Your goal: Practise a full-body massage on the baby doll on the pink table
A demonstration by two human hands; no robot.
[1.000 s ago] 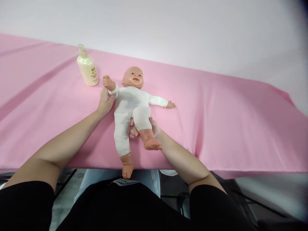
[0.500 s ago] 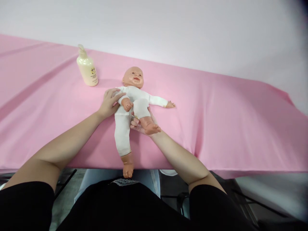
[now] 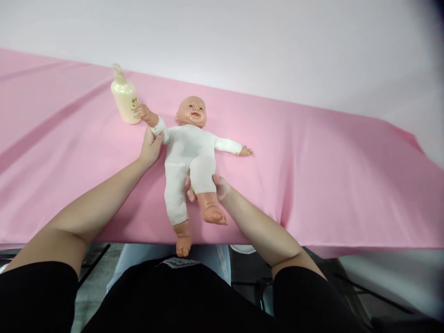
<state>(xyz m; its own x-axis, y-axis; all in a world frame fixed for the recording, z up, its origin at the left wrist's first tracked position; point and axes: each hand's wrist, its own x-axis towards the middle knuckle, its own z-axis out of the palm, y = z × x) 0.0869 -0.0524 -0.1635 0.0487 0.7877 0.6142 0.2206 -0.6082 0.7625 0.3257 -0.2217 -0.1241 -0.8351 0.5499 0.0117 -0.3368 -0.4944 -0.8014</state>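
A baby doll (image 3: 190, 143) with a white cloth body lies on its back, its head away from me and its feet toward me. My left hand (image 3: 151, 145) is closed around the doll's arm on the left side, which sticks up and outward. Under the doll's leg on the right, my right hand (image 3: 220, 187) wraps around it just above the plastic foot; part of the palm is hidden behind the leg. The doll's other arm stretches out flat to the right. One foot hangs over the table's front edge.
A pale yellow pump bottle (image 3: 125, 99) stands left of the doll's head, close to its raised fist. Pink cloth (image 3: 333, 185) with some folds covers the table. Behind it is a white wall (image 3: 243, 41). My lap is just below the table edge.
My left hand has swung the doll's arm from across its body out to the left. My right hand has lowered the bent leg toward me, so it lies straighter.
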